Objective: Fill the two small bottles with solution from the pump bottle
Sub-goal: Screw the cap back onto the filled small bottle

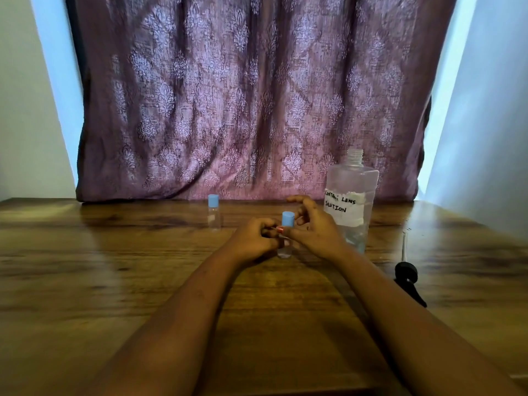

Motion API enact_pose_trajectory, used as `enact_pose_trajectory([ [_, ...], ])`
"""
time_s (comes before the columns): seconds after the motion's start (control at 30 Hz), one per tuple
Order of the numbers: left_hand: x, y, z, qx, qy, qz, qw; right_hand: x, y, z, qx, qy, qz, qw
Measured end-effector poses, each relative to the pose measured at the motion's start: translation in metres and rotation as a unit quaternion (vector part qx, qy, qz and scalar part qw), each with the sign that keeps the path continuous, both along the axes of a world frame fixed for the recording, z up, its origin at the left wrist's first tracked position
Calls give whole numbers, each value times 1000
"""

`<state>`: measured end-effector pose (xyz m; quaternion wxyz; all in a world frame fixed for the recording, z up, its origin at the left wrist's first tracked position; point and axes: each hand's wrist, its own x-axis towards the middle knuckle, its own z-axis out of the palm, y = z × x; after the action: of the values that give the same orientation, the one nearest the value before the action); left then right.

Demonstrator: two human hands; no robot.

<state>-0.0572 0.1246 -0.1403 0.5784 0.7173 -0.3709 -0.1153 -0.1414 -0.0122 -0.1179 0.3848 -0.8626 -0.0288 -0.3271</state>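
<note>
The small clear plastic bottle with a light-blue cap (285, 238) stands upright on the wooden table (114, 267), just left of the large clear square bottle labelled "contact lens solution" (350, 201) — its neck open, its black pump head (407, 277) lying to its right. The left hand (253, 242) is clamped round the small bottle's body; the right hand (314, 227) rests fingers spread beside the cap. It looks light, smooth and tippy — best pinched low while the cap is turned. A second blue-capped small bottle (213, 212) stands farther left.
</note>
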Motion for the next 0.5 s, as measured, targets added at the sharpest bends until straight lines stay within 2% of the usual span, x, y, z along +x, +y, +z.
enact_pose_trajectory([
  [0.07, 0, 1, 0, 5, 2, 1, 1000, 0, 0, 1, -15, 5, 1, 1000],
  [0.2, -3, 2, 2, 1, -25, 8, 1000, 0, 1, 1, 39, 17, 49, 998],
  [0.5, -5, 2, 4, 18, -14, 8, 1000, -1, 3, 0, 23, 7, 36, 999],
])
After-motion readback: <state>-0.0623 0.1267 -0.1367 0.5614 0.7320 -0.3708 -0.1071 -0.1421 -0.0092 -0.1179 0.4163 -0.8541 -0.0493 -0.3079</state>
